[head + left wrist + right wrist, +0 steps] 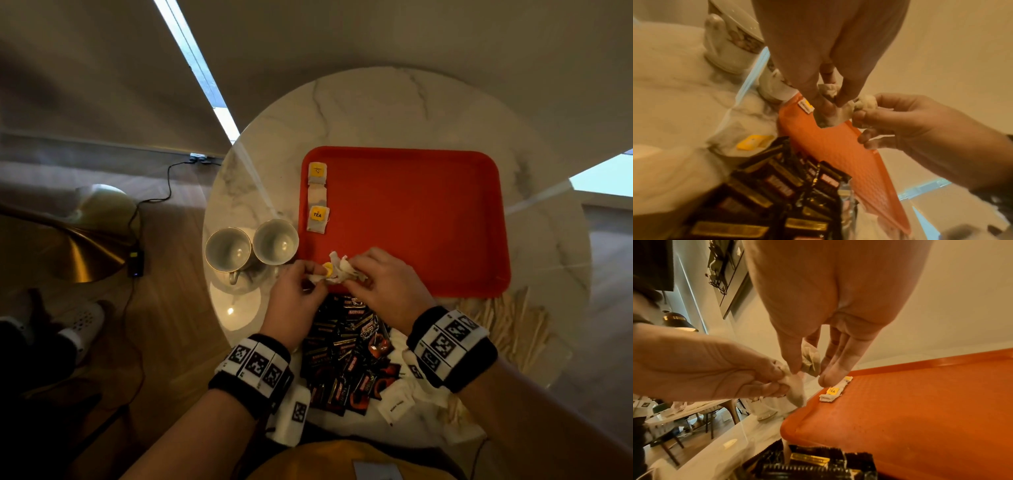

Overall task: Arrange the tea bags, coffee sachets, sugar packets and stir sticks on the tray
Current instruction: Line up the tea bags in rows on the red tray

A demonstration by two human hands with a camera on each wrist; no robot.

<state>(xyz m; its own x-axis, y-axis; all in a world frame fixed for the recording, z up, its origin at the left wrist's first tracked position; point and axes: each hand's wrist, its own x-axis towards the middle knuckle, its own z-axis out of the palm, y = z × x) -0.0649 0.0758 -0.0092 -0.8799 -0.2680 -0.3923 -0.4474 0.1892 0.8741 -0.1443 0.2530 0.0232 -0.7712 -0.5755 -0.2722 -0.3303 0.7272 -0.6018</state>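
Note:
A red tray lies on the round marble table, with three tea bags in a column along its left side. Over the tray's near left corner both hands work a bunch of crumpled tea bags with a yellow tag. My left hand pinches one bag between thumb and fingers. My right hand pinches another bag. Black coffee sachets are piled below the hands. White sugar packets lie beside them, and wooden stir sticks lie at the near right.
Two empty cups on saucers stand just left of the tray. A loose tea bag with a yellow tag lies on the table near the sachets. The table edge is close on the left, above a brass lamp and a cable.

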